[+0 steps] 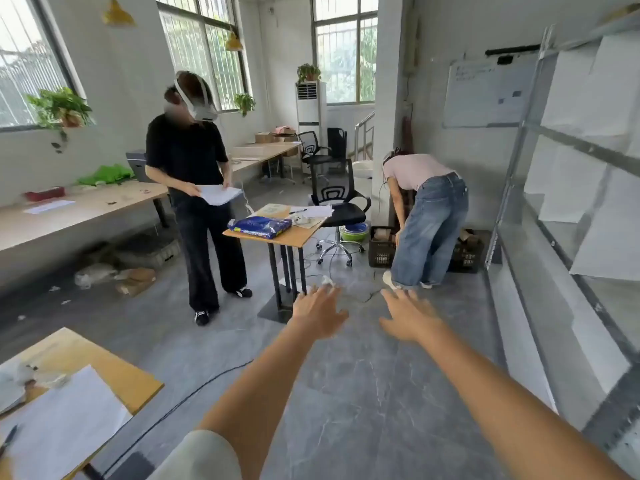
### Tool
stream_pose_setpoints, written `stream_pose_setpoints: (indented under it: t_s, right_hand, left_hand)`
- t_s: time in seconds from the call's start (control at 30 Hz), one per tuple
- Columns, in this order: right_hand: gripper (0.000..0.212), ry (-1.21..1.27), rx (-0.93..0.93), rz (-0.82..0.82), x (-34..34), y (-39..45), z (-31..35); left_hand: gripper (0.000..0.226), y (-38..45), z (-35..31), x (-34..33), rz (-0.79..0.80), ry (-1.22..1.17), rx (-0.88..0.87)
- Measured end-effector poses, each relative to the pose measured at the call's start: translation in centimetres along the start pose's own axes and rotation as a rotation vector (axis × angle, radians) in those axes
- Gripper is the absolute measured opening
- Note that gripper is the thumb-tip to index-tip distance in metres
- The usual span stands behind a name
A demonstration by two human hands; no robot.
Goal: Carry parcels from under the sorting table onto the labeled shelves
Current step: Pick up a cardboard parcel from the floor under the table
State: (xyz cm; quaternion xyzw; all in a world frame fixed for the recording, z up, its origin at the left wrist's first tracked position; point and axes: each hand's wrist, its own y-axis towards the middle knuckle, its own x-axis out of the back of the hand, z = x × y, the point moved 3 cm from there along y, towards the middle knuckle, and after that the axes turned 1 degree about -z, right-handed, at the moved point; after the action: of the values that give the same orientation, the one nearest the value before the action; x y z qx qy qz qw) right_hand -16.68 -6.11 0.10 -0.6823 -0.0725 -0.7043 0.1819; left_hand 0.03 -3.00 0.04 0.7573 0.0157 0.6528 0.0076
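My left hand (317,315) and my right hand (410,317) are stretched out in front of me over the grey floor, fingers spread, holding nothing. A metal shelf unit (554,188) with white sheets on it runs along the right wall. Brown parcels (135,280) lie on the floor under the long table (79,209) at the left. A small wooden table (284,233) stands ahead with a blue packet (259,226) on it.
A person in black stands at the small table holding papers. Another person bends over black crates (381,251) by the pillar. An office chair (341,209) sits behind the table. A cable (194,393) crosses the floor. A desk corner with paper (69,410) is at lower left.
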Motion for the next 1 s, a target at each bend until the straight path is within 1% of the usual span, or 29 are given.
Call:
stream_pose_setpoints:
  t_s: [0.1, 0.23, 0.37, 0.47, 0.6, 0.7, 1.0]
  right_hand:
    - [0.065, -0.015, 0.057, 0.01, 0.5, 5.3, 1.0]
    - [0.066, -0.013, 0.152, 0.027, 1.0, 13.5, 4.7]
    - [0.065, -0.039, 0.242, 0.005, 2.0, 22.4, 10.0]
    - [0.068, -0.039, 0.287, 0.019, 3.0, 28.9, 14.4]
    - [0.068, -0.055, 0.357, 0.031, 4.1, 36.6, 20.0]
    - [0.066, -0.08, 0.417, 0.03, 4.3, 41.7, 23.8]
    - [0.066, -0.084, 0.651, 0.082, 4.0, 56.9, 35.3]
  left_hand:
    - [0.06, 3.6, 3.1, -0.1, 0.022, 0.013, 0.092]
    - [0.059, 8.6, 9.0, -0.4, 0.046, 0.003, 0.174]
    - [0.058, 14.4, 16.3, 0.0, 0.021, -0.005, 0.265]
    - [0.057, 18.3, 21.8, 1.0, 0.02, -0.007, 0.326]
    - [0.058, 22.7, 29.1, 2.4, 0.006, -0.015, 0.39]
    - [0.057, 25.4, 34.3, 2.7, -0.009, -0.018, 0.456]
    - [0.056, 31.6, 48.5, 1.7, 0.026, -0.034, 0.687]
